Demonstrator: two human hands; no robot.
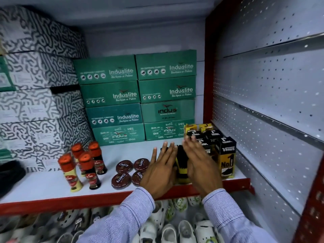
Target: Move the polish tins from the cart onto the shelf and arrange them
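White shelf (52,185) bears four polish tins (130,171) beside green boxes (136,97).

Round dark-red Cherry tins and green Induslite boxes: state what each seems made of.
Round dark-red Cherry tins: probably lacquered metal, since the flat lids glint; plastic can't be excluded. Green Induslite boxes: printed cardboard, matte, with straight folded edges and slightly bowed faces.

2 bare hands, left sleeve (122,218), right sleeve (233,218), fine blue-white stripes
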